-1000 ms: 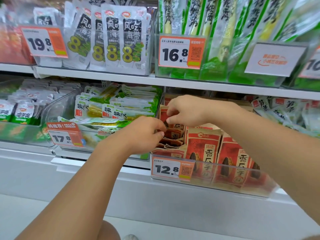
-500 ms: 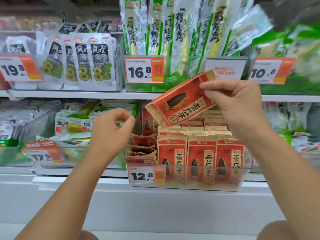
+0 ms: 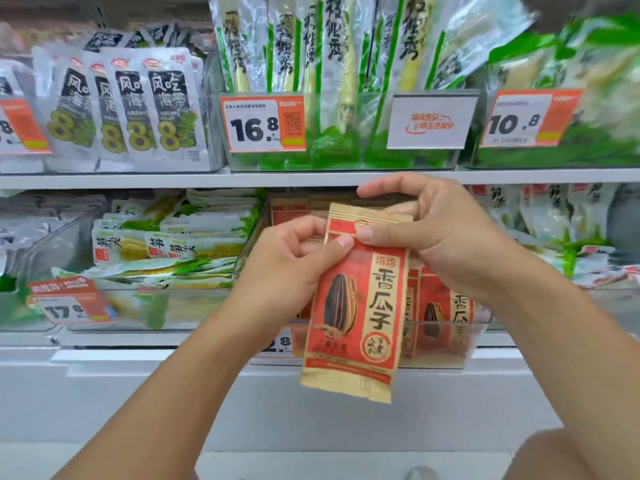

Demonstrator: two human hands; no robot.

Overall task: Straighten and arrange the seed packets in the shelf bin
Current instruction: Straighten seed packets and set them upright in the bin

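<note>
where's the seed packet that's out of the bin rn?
Head view, centre: the seed packet hangs upright in front of the clear bin, pinched near its top by the left hand and right hand.

upper shelf (image 3: 311, 178): white, clear bins of green and white snack bags | price tags (image 3: 263, 124): orange | floor (image 3: 346, 462): pale

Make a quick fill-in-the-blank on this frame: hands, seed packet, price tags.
1. The red seed packet is held by ____ hands.
2. The left hand and right hand pinch the packet near its ____ edge.
3. The price tag above the packet reads ____.

Missing words: both; top; 16.8
</note>
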